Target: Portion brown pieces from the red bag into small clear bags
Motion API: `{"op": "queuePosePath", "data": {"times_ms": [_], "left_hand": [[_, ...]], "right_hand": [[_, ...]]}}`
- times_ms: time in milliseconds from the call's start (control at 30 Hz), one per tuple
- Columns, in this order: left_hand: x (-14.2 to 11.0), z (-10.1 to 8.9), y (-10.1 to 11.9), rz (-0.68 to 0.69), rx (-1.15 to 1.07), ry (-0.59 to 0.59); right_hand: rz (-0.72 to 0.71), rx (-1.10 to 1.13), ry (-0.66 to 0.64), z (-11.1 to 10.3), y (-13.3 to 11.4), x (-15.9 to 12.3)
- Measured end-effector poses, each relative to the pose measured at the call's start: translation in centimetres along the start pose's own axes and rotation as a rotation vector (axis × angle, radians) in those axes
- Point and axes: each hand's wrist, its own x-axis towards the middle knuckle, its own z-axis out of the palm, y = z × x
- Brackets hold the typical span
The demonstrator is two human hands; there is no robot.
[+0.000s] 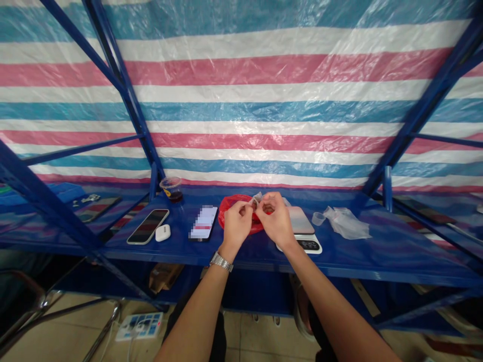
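Both hands meet over a red plastic bag (225,205) on the blue shelf. My left hand (237,225), with a metal watch on its wrist, pinches one side of a small clear plastic bag (257,196). The other side is between the closed fingertips of my right hand (276,221). Most of the small bag is hidden by my fingers, and its contents cannot be made out. Just right of the red bag, partly behind my right hand, is a white kitchen scale (302,223) with a black control panel.
A small clear cup (318,218) and a pile of clear plastic bags (346,222) lie right of the scale. Leftward are a lit phone (204,223), a white earbud case (163,233), a dark phone (148,227) and a cup of dark drink (172,190). Blue posts (138,110) frame the shelf.
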Motion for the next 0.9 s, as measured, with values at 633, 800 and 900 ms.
{"op": "queuePosePath", "data": {"times_ms": [633, 800, 900], "left_hand": [[2.2, -0.2, -4.5, -0.077, -0.286, -0.108], [1.3, -0.9, -4.4, 0.031, -0.043, -0.039], [0.3, -0.9, -4.0, 0.185, 0.251, -0.154]], "right_hand": [[0.385, 0.293, 0.202, 1.4, 2.7, 1.0], [0.166, -0.01, 0.215, 0.8, 3.8, 1.3], [0.11, -0.095, 0.151, 0.9, 3.7, 1.1]]}}
